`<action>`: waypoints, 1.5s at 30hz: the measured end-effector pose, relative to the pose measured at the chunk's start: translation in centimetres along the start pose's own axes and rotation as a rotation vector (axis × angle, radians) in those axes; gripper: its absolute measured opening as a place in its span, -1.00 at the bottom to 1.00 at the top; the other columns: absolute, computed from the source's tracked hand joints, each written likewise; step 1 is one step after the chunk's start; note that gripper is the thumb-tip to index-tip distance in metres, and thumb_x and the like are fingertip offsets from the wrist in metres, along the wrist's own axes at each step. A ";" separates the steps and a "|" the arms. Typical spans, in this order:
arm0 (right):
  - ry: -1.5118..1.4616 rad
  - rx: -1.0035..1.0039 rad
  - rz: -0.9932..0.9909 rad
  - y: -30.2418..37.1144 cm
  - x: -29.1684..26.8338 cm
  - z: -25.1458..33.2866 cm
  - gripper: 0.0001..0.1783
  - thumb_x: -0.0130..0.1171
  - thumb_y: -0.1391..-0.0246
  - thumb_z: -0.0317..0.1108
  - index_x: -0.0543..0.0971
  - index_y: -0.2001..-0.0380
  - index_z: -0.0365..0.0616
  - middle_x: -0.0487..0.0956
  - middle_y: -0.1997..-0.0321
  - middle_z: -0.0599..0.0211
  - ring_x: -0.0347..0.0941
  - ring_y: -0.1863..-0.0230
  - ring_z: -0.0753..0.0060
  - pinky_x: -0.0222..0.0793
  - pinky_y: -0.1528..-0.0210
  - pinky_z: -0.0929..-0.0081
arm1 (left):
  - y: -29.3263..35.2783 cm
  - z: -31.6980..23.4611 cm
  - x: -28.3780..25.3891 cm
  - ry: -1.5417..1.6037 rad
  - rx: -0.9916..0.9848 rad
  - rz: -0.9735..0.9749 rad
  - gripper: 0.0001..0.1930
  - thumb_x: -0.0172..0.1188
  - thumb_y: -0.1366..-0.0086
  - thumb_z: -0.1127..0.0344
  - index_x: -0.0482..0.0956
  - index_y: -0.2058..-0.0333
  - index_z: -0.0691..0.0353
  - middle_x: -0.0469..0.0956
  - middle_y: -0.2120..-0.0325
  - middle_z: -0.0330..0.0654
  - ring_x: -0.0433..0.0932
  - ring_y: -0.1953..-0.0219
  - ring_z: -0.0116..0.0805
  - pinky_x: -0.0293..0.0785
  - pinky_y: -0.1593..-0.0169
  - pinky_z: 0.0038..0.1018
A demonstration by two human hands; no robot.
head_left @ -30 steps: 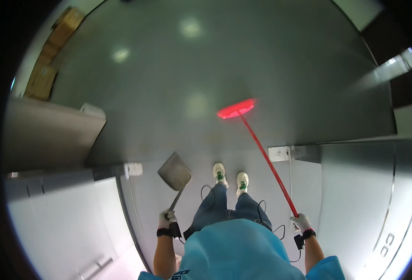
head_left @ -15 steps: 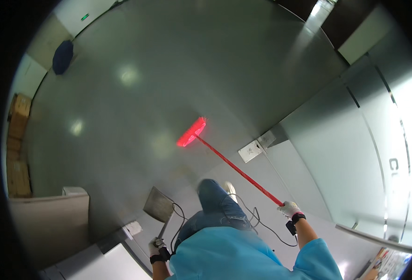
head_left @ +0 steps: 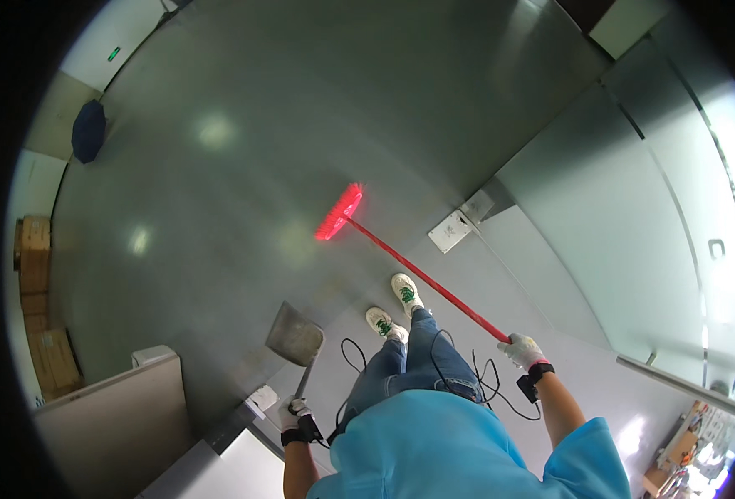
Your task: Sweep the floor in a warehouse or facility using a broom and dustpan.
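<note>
A long red handle slants across the floor from my gloved right hand (head_left: 522,352), whose fingers are wrapped round its upper end. At its far end is the red bristled head of the broom (head_left: 340,213), out ahead of my shoes. My gloved left hand (head_left: 295,412) is closed on the handle of a grey dustpan (head_left: 296,334), which hangs low to my left. Whether the dustpan touches the floor I cannot tell. Black cables (head_left: 500,391) run from the bands on my wrists past my legs.
Frosted glass panels (head_left: 633,200) with a metal bar (head_left: 683,387) stand on the right. White floor boxes (head_left: 450,230) sit by the doorway edges. At left are a beige partition (head_left: 118,424), cardboard boxes (head_left: 36,258) and a dark blue umbrella (head_left: 89,131). Grey floor (head_left: 242,183) stretches ahead.
Both my shoes now show side by side, where one leg was raised in stride before. Broom and dustpan have stayed in my hands; the dustpan's tilt has shifted slightly.
</note>
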State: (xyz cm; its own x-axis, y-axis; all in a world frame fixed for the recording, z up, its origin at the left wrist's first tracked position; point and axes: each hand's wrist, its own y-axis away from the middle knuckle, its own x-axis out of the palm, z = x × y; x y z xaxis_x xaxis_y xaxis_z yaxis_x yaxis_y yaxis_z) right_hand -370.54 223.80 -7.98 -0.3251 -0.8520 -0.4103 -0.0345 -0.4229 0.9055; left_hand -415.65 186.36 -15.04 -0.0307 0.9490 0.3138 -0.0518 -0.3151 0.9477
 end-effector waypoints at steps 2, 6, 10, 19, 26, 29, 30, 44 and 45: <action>0.007 0.014 -0.003 -0.3 0.2 -0.5 -0.58 -0.02 0.18 -0.06 0.45 0.34 -0.18 0.48 0.53 0.20 0.43 0.52 0.33 0.32 0.43 0.45 | -0.6 0.2 0.4 -0.026 0.018 -0.062 -0.71 -0.10 -0.07 0.14 0.19 0.78 -0.03 0.12 0.90 -0.51 0.09 0.87 -0.62 0.08 0.74 -0.69; 0.127 -0.144 -0.042 -1.2 0.4 -0.2 -0.58 0.01 0.18 -0.08 0.45 0.38 -0.24 0.43 0.61 0.26 0.38 0.60 0.40 0.28 0.52 0.48 | -0.9 0.7 -0.2 0.025 -0.001 0.090 -0.73 -0.13 -0.08 0.13 0.18 0.75 0.00 0.11 0.87 -0.51 0.09 0.86 -0.63 0.09 0.74 -0.69; 0.149 -0.178 0.012 -1.0 0.2 0.2 -0.55 0.04 0.20 -0.04 0.44 0.37 -0.23 0.47 0.53 0.14 0.43 0.57 0.32 0.32 0.50 0.44 | -0.3 3.0 0.4 0.023 0.001 0.223 -0.79 -0.14 -0.10 0.19 0.26 0.61 0.14 0.10 0.87 -0.51 0.07 0.87 -0.65 0.08 0.78 -0.69; 0.072 -0.212 0.004 -2.8 2.1 -2.2 -0.56 -0.07 0.10 -0.08 0.43 0.47 -0.35 0.41 0.70 0.19 0.39 0.70 0.31 0.33 0.64 0.42 | 1.2 14.5 -1.8 0.128 0.319 0.136 -0.82 -0.11 -0.09 0.30 0.28 0.61 0.26 0.10 0.85 -0.47 0.08 0.86 -0.64 0.03 0.80 -0.67; 0.025 -0.398 -0.188 -1.8 2.7 -27.1 -0.60 -0.05 0.08 -0.10 0.43 0.62 -0.30 0.26 0.86 0.28 0.28 0.80 0.50 0.15 0.78 0.44 | -2.0 22.9 -7.5 0.072 0.287 0.055 -0.79 -0.10 -0.05 0.30 0.18 0.71 0.10 0.07 0.88 -0.46 0.04 0.87 -0.61 -0.02 0.80 -0.65; 0.173 -0.277 -0.255 2.7 4.9 -38.1 -0.57 -0.07 0.14 -0.04 0.48 0.60 -0.25 0.41 0.60 -0.08 0.38 0.48 -0.07 0.26 0.45 0.15 | -1.2 24.7 -9.2 0.054 0.337 0.025 -0.75 -0.10 -0.01 0.32 0.11 0.79 0.03 0.07 0.88 -0.43 0.04 0.87 -0.59 -0.03 0.80 -0.65; 0.245 -0.225 -0.232 4.6 5.2 -39.6 -0.58 -0.06 0.15 -0.04 0.49 0.60 -0.23 0.42 0.58 -0.06 0.38 0.47 -0.05 0.26 0.44 0.16 | -0.8 25.4 -10.4 0.106 0.345 -0.007 -0.73 -0.11 0.00 0.33 0.09 0.80 0.01 0.07 0.89 -0.42 0.04 0.87 -0.58 -0.04 0.80 -0.65; 0.360 0.082 -0.282 9.4 8.0 -28.0 -0.46 -0.19 0.11 0.06 0.48 0.49 -0.26 0.45 0.46 -0.13 0.38 0.31 -0.09 0.27 0.27 0.17 | -0.3 26.4 -16.2 0.413 0.399 -0.062 -0.79 -0.07 -0.04 0.41 0.17 0.72 0.11 0.21 0.83 -0.32 0.23 0.79 -0.57 0.20 0.73 -0.71; 0.362 0.082 -0.295 7.3 8.1 -27.8 -0.46 -0.19 0.11 0.06 0.48 0.49 -0.26 0.45 0.46 -0.13 0.38 0.31 -0.09 0.27 0.27 0.17 | -0.3 26.0 -15.5 0.468 0.381 -0.044 -0.80 -0.07 -0.05 0.40 0.18 0.70 0.11 0.22 0.82 -0.33 0.23 0.79 -0.58 0.18 0.74 -0.71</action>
State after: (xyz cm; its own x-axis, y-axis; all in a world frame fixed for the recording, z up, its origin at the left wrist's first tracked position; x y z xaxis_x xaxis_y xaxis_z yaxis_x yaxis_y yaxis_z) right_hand -347.16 205.26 -7.74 0.0593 -0.7581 -0.6494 -0.1556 -0.6496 0.7442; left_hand -389.23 172.05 -18.70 -0.4771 0.8273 0.2965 0.2957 -0.1666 0.9406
